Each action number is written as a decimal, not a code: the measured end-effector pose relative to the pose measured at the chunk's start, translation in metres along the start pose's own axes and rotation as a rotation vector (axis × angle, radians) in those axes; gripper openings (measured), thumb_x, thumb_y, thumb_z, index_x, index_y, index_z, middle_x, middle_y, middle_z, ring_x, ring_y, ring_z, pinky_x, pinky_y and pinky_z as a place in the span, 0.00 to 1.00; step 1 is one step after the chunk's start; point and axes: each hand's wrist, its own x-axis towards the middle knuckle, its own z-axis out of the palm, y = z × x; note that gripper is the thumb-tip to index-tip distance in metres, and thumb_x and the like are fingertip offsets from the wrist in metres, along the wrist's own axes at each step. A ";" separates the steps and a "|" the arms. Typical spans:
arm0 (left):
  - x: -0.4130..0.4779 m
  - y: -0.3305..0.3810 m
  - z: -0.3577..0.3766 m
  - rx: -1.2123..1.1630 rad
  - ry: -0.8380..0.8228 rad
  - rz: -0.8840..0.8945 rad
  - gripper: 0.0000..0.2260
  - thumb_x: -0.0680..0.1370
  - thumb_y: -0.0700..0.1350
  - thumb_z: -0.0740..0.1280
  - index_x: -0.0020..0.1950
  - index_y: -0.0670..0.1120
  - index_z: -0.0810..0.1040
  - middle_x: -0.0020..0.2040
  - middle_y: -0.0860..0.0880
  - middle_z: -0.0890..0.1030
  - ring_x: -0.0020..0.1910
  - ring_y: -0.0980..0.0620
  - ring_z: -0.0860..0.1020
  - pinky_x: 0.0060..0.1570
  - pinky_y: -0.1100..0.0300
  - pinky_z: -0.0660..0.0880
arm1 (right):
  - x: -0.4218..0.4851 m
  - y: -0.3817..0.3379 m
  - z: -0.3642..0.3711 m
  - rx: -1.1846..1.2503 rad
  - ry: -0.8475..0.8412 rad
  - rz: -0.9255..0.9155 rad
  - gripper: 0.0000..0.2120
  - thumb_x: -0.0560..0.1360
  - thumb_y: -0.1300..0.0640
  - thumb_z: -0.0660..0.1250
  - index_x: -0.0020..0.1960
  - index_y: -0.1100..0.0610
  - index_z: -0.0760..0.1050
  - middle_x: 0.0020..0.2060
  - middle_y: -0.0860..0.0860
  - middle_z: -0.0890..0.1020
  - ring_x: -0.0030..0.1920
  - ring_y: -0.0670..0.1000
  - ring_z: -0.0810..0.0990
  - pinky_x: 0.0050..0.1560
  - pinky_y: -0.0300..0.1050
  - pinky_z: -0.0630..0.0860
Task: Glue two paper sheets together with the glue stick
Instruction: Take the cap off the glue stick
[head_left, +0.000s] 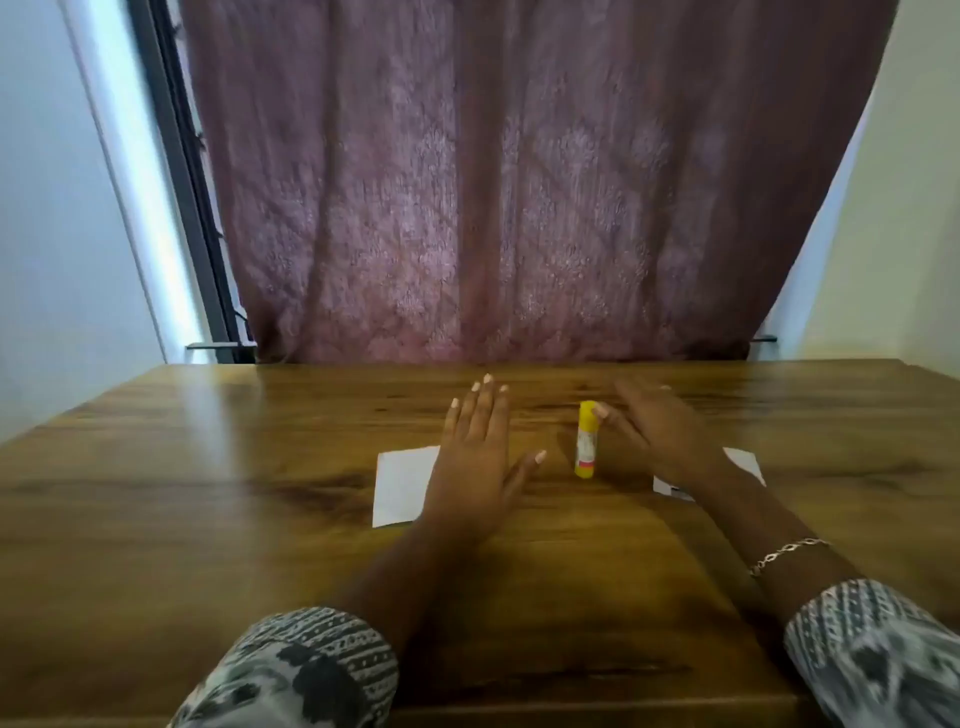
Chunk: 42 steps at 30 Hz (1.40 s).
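Observation:
A yellow glue stick (585, 439) stands upright with its cap on, in the middle of the wooden table (208, 493). My left hand (480, 452) lies flat with straight, spread fingers, partly over a white paper sheet (400, 486) to the left of the stick. My right hand (654, 434) is blurred, fingers straight, just right of the glue stick with its thumb tip close to the cap; whether it touches is unclear. A second white sheet (743, 460) lies under my right wrist, mostly hidden.
A mauve patterned curtain (519, 182) hangs behind the table's far edge. A dark window frame (182, 156) and pale walls flank it. A bracelet (784, 553) circles my right wrist. Bare wood stretches to the left and right of the sheets.

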 end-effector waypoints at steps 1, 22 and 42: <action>-0.003 0.002 -0.002 0.005 0.002 0.004 0.35 0.74 0.63 0.44 0.75 0.45 0.47 0.78 0.45 0.47 0.75 0.53 0.42 0.69 0.61 0.34 | -0.001 -0.002 0.004 -0.030 0.002 -0.012 0.35 0.70 0.35 0.44 0.61 0.59 0.70 0.55 0.59 0.78 0.53 0.61 0.76 0.48 0.51 0.73; 0.012 0.006 0.006 -0.355 0.021 -0.095 0.15 0.72 0.52 0.67 0.53 0.44 0.78 0.49 0.44 0.82 0.48 0.46 0.78 0.44 0.54 0.73 | 0.005 -0.038 0.030 0.707 -0.027 -0.015 0.07 0.75 0.62 0.63 0.42 0.51 0.72 0.34 0.48 0.78 0.32 0.40 0.77 0.32 0.33 0.72; 0.014 -0.011 0.006 -0.236 0.024 -0.047 0.12 0.72 0.49 0.69 0.54 0.47 0.80 0.49 0.47 0.84 0.47 0.47 0.79 0.44 0.52 0.76 | 0.004 -0.035 0.035 0.546 -0.021 -0.106 0.04 0.74 0.58 0.64 0.41 0.52 0.72 0.31 0.50 0.79 0.32 0.48 0.77 0.35 0.46 0.74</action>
